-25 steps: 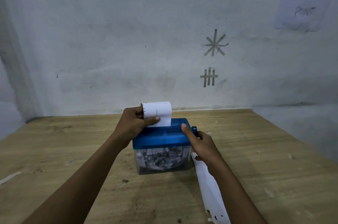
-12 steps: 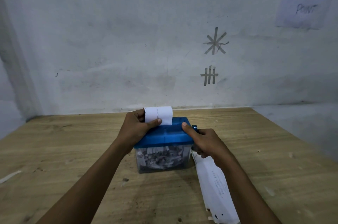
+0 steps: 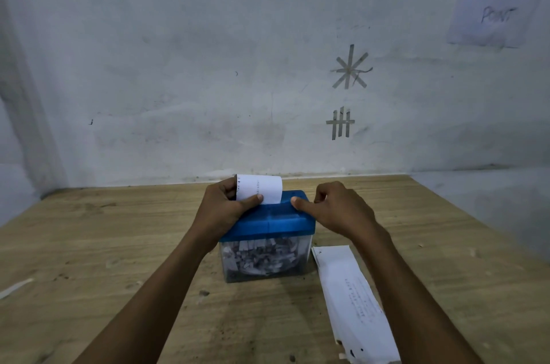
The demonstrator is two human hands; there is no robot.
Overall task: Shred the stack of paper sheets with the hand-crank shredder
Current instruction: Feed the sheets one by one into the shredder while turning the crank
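One wide-angle camera rides on the person's head, facing forward and tilted down over the wooden surface [image 3: 104, 244] toward the wall [image 3: 178, 66]. It sits close: both forearms [image 3: 154, 289] reach in from the bottom edge, and left hand [image 3: 221, 210] and right hand [image 3: 339, 209] meet at the shredder [image 3: 273, 220], with its paper sheet [image 3: 262, 186], just below centre.

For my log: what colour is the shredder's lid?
The lid is blue; the head view shows it best.

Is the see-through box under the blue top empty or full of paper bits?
Almost full. Through the clear bin you can see paper shreds piled nearly to the blue lid.
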